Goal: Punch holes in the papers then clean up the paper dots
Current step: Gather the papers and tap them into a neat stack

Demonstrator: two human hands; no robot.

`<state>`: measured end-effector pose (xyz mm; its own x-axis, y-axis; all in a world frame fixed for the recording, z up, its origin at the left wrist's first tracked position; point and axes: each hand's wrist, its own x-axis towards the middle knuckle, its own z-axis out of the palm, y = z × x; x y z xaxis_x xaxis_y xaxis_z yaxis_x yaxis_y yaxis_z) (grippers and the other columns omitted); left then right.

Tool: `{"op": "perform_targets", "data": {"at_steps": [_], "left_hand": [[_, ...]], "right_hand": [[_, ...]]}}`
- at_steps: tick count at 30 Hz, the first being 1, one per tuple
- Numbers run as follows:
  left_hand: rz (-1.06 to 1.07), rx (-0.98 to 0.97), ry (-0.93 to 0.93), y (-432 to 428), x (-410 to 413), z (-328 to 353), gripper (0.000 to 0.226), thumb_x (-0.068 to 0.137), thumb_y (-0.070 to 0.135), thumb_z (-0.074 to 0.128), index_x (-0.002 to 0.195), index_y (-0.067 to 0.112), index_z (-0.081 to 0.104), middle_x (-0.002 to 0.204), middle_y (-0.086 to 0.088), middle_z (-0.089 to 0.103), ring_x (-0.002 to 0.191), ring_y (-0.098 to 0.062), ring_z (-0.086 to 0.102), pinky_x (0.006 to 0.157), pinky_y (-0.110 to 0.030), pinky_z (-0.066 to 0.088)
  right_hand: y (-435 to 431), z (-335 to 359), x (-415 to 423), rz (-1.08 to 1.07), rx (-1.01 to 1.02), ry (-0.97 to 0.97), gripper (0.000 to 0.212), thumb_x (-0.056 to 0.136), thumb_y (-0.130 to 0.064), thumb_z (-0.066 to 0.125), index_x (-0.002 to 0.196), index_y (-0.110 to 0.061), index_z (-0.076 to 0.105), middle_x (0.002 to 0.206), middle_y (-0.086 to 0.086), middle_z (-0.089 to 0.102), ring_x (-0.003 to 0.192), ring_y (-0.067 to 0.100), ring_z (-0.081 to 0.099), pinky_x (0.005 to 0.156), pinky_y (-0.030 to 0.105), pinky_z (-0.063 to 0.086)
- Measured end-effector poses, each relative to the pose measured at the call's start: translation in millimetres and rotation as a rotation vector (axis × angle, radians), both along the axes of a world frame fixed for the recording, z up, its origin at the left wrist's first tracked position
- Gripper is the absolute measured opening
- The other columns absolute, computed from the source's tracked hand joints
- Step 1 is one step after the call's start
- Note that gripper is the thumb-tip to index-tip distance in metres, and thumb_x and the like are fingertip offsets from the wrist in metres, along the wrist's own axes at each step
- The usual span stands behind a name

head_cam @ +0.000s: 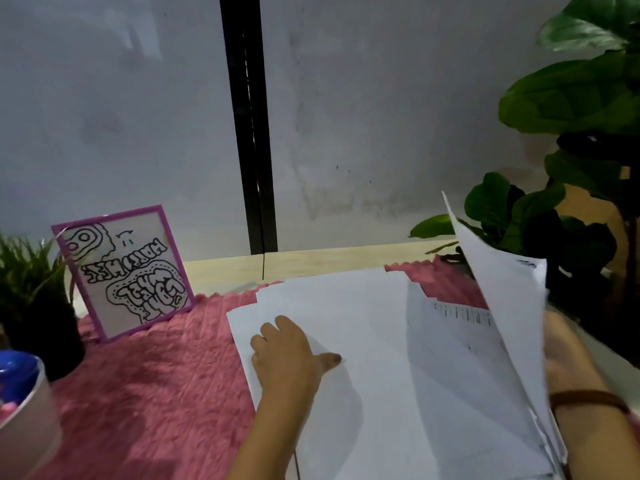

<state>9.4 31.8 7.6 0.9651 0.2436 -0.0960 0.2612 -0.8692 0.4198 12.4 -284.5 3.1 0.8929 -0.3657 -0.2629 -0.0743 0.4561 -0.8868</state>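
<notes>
A stack of white papers (pixel 363 323) lies on a pink fuzzy mat (pixel 156 375). My left hand (pixel 287 355) rests on the left part of the stack, its knuckles bent and thumb stretched to the right. On the right, a bundle of sheets (pixel 502 289) is lifted up and stands almost on edge. My right hand (pixel 561 344) is behind that bundle, mostly hidden by the paper; a brown band circles its wrist. A printed sheet shows beneath the raised pages. No hole punch is in view.
A purple-framed drawing (pixel 128 268) leans at the back left beside a small grassy plant in a dark pot (pixel 34 306). A white round container (pixel 24 417) with a blue object sits at the left edge. A large leafy plant (pixel 571 168) stands at the right.
</notes>
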Motion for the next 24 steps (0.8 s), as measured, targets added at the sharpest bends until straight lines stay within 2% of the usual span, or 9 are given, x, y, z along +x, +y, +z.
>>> {"op": "perform_targets", "data": {"at_steps": [2,5,7,9,12,13,17,20,24], "left_hand": [[0.024,-0.119,0.008,3,3,-1,0.086,0.067,0.052,0.082,0.124,0.006,0.036,0.128,-0.012,0.039,0.118,-0.03,0.046,0.094,-0.035,0.045],[0.053,-0.178,0.051,4,4,2,0.085,0.068,0.048,0.083,0.125,0.005,0.037,0.128,-0.012,0.039,0.118,-0.031,0.047,0.091,-0.036,0.046],[0.053,-0.027,0.058,6,3,3,0.083,0.069,0.057,0.077,0.125,0.007,0.041,0.129,-0.012,0.04,0.122,-0.031,0.039,0.095,-0.035,0.041],[0.06,0.029,0.029,10,3,0,0.072,0.075,0.057,0.071,0.121,0.008,0.043,0.13,-0.013,0.039,0.123,-0.032,0.035,0.096,-0.036,0.038],[0.088,-0.071,-0.03,16,5,-2,0.048,0.09,0.033,0.062,0.124,0.007,0.039,0.131,-0.016,0.039,0.123,-0.035,0.036,0.091,-0.036,0.04],[0.102,-0.131,-0.048,18,8,-2,0.046,0.091,0.026,0.061,0.126,0.006,0.038,0.131,-0.016,0.04,0.122,-0.035,0.039,0.088,-0.036,0.041],[0.147,-0.323,-0.224,28,18,-5,0.045,0.087,0.013,0.062,0.128,0.004,0.045,0.123,-0.014,0.052,0.108,-0.033,0.053,0.085,-0.042,0.05],[0.126,-0.366,-0.431,27,20,-7,0.039,0.086,0.002,0.06,0.124,0.009,0.053,0.117,-0.008,0.058,0.105,-0.03,0.056,0.087,-0.046,0.052],[0.127,-0.68,-0.576,21,19,-2,0.029,0.096,0.002,0.049,0.115,0.018,0.064,0.1,0.005,0.065,0.096,-0.021,0.064,0.084,-0.045,0.055]], "right_hand": [[3,4,-1,0.035,-0.01,-0.016,0.016,0.098,-0.004,0.043,0.097,-0.003,0.058,0.082,0.017,0.063,0.049,0.015,0.067,0.041,0.025,0.053],[26,15,-9,0.161,-0.023,0.003,0.016,0.096,-0.008,0.049,0.099,-0.001,0.063,0.075,0.017,0.07,0.049,0.017,0.068,0.042,0.024,0.054],[42,16,-7,0.249,-0.12,-0.009,0.031,0.083,-0.012,0.064,0.111,0.002,0.065,0.091,0.018,0.075,0.072,0.026,0.074,0.063,0.033,0.061],[57,11,-3,0.27,-0.311,-0.022,0.039,0.074,-0.011,0.076,0.11,0.003,0.067,0.107,0.022,0.072,0.091,0.034,0.072,0.082,0.041,0.057],[75,7,1,0.278,-0.588,0.01,0.009,0.086,-0.006,0.072,0.094,-0.004,0.071,0.1,0.015,0.075,0.089,0.031,0.07,0.076,0.036,0.054],[79,7,1,0.297,-0.613,0.013,0.007,0.087,-0.006,0.071,0.094,-0.007,0.072,0.097,0.01,0.076,0.088,0.029,0.071,0.075,0.035,0.054],[86,7,1,0.354,-0.519,-0.01,0.018,0.083,0.001,0.072,0.1,-0.002,0.072,0.098,0.005,0.077,0.092,0.026,0.072,0.085,0.036,0.056],[92,3,1,0.401,-0.487,-0.008,0.021,0.08,0.003,0.073,0.1,-0.003,0.071,0.099,0.006,0.077,0.089,0.022,0.073,0.075,0.027,0.056],[96,6,1,0.436,-0.456,-0.002,0.026,0.082,0.009,0.068,0.101,-0.01,0.067,0.095,0.007,0.075,0.084,0.019,0.072,0.064,0.019,0.055]]}}
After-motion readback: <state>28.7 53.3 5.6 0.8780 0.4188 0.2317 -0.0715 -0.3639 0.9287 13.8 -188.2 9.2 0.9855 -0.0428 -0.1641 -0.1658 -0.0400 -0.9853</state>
